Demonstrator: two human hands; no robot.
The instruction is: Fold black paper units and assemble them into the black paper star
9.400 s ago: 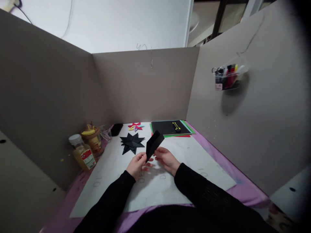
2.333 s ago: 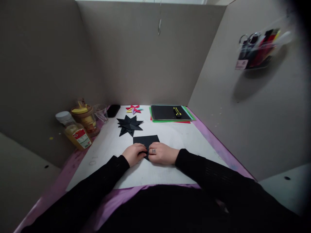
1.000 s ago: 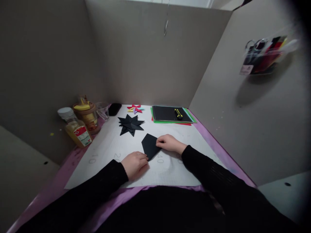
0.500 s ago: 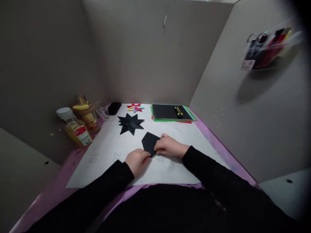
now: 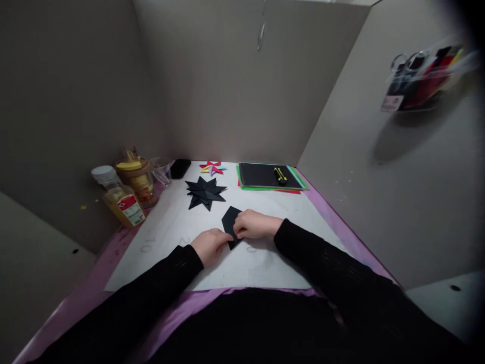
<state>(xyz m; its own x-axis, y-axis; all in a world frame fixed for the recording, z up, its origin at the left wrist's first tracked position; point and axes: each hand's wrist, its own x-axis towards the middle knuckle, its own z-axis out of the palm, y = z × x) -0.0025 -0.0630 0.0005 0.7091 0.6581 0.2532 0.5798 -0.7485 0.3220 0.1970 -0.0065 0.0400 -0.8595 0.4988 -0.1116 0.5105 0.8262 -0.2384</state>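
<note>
A piece of folded black paper (image 5: 229,219) lies on the white sheet in front of me, its pointed top facing away. My left hand (image 5: 210,246) pinches its lower left edge between thumb and fingers. On the other side, my right hand (image 5: 254,224) has its fingers curled on the paper's right part and hides that edge. Just beyond the paper, to the left, are black folded-paper star shapes (image 5: 205,192) that overlap each other.
A small multicoloured paper star (image 5: 212,168) and a black phone-like object (image 5: 180,169) lie at the back. Stacked coloured paper (image 5: 257,175) carries a yellow-and-black cutter (image 5: 280,176). At left stand a bottle (image 5: 123,202), a lidded cup (image 5: 138,182) and a clear cup (image 5: 161,172). Walls surround the table.
My right hand has moved left across the black paper, whose visible part is now narrower. My left hand has shifted slightly left and still pinches the edge.
</note>
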